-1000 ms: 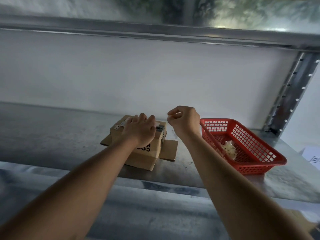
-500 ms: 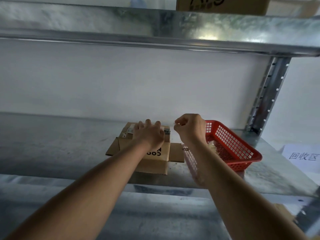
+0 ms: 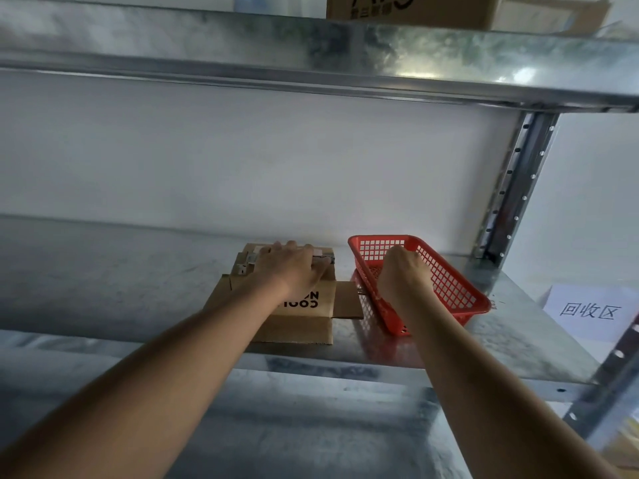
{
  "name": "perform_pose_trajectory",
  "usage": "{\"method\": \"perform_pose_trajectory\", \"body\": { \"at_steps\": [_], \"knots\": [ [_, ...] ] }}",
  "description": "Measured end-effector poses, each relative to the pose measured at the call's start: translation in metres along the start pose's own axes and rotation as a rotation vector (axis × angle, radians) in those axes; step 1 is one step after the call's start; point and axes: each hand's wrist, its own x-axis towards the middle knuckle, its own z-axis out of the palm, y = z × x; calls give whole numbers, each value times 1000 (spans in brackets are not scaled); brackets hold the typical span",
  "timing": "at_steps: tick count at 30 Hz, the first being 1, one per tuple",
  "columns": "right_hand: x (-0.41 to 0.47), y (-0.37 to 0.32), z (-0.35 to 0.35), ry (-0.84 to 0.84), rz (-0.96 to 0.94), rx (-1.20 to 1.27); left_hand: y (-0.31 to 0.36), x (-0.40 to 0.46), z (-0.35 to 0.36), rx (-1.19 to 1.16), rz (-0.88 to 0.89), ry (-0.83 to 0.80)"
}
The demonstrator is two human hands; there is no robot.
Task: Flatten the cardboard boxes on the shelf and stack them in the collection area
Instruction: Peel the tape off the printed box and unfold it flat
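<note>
On the metal shelf (image 3: 114, 281), left hand (image 3: 294, 267) presses flat on cardboard box (image 3: 304, 305); right hand's (image 3: 403, 274) grip unclear.

Left hand (image 3: 294, 267) presses cardboard box (image 3: 304, 312); right hand (image 3: 403, 276) over red basket (image 3: 449, 281).

right hand (image 3: 403, 276) reaches into red basket (image 3: 449, 285); fingers and basket contents hidden behind it. left hand (image 3: 294, 267) covers cardboard box (image 3: 304, 316) top, print partly masked. upper box (image 3: 415, 8) at 12 o'clock cropped by the top edge. lower shelf at 6 o'clock blurred.
</note>
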Motion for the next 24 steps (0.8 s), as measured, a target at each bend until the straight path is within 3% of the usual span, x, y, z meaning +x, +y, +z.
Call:
{"method": "perform_pose_trajectory", "body": {
  "at_steps": [7, 9, 11, 13, 15, 20, 24],
  "knots": [
    [-7, -8, -7, 90, -73, -64, -22, -14, -13, -133, 43, -28],
    [-7, -15, -5, 89, -172, -24, -31, -19, -18, -62, 42, 5],
    [-8, -26, 1, 11, -312, 129, -43, -25, -21, 34, -12, 11],
    [-12, -40, 8, -104, -359, 260, -57, -33, -21, -16, -108, -21],
    [-14, -50, 15, -155, -305, 359, -75, -39, -17, -160, -177, -44],
    [-11, -75, 28, -46, -138, 566, -116, -58, -7, -597, -215, 15],
    [-10, -86, 39, -54, -64, 566, -139, -69, 1, -682, -205, 78]
  ]
}}
